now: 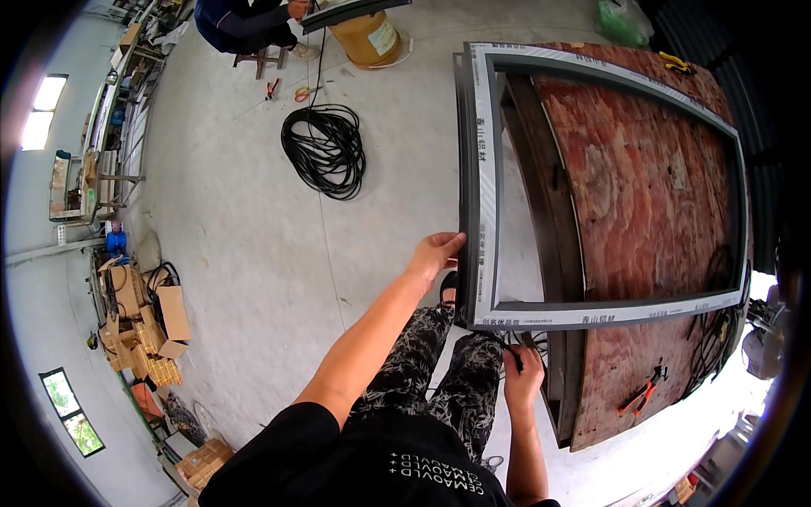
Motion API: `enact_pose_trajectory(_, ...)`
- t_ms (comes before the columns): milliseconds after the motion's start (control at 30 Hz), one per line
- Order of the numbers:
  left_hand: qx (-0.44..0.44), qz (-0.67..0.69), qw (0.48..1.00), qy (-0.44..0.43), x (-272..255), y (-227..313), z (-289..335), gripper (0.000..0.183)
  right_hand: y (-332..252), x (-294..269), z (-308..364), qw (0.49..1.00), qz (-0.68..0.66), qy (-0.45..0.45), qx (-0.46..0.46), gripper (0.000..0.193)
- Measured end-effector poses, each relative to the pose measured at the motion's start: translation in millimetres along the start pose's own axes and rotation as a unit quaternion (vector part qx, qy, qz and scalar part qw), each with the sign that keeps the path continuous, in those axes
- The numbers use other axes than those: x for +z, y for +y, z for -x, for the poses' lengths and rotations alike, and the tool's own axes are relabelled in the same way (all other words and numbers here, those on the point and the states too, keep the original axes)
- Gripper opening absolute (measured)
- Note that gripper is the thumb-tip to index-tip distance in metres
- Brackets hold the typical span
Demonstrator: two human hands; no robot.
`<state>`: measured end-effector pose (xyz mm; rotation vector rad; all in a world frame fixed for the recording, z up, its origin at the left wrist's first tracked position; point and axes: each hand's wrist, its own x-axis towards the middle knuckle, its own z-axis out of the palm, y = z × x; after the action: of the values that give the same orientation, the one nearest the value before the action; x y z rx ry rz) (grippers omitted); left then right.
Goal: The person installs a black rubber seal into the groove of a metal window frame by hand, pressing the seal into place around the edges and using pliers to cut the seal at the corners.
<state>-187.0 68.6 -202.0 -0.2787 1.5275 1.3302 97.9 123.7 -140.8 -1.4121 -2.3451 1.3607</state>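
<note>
A: Position of the frame?
B: The rectangular frame (487,182), dark grey with pale printed film along its face, lies flat over the counter (646,177), a reddish-brown board. Its left side overhangs the counter's left edge; floor shows through that part of the opening.

A: Left hand?
B: The left hand (434,258) is at the frame's outer left side, toward the near corner. Fingers bent, tips against the edge. Whether they close on anything there: cannot tell.

A: Right hand?
B: The right hand (525,377) is just below the frame's near side, left of the counter. Fingers curled closed around a thin black strip (503,340), which runs from them up toward the frame's near left corner. Far end of the strip: not distinguishable.

A: Other items on the counter?
B: Orange-and-black-handled pliers (644,395) near its close end, outside the frame. A yellow-handled tool (675,62) at the far end, also outside the frame.

A: Floor?
B: Black cable coil (323,154), left of the frame and well apart from it. Beyond the coil, red-handled pliers (272,89) and orange-handled scissors (302,95). Farther off, a co-worker (241,25) sits beside a tan bucket (365,42).
</note>
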Motion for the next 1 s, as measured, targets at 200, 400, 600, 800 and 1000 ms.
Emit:
enact_pose_trajectory(200,0.028,-0.004,1.0,0.006,0,5,-19,0.04,3,1,1,1.0,-0.005,-0.006,-0.006,0.014)
enact_pose_trajectory(400,0.015,-0.086,0.996,0.0,-3,-6,8,0.033,0,-5,0,1.0,-0.009,-0.002,-0.025,0.012)
enact_pose_trajectory(600,0.019,-0.065,0.998,-0.008,-9,-17,8,0.026,-4,-7,-10,0.999,-0.012,-0.007,-0.035,0.011)
enact_pose_trajectory(800,0.042,-0.055,0.997,-0.025,-14,-36,5,0.027,8,0,-11,1.0,-0.015,-0.002,-0.021,0.011)
enact_pose_trajectory(1000,0.006,-0.029,1.0,-0.006,-12,-40,27,0.023,6,-3,-13,0.998,-0.009,-0.003,-0.054,0.012)
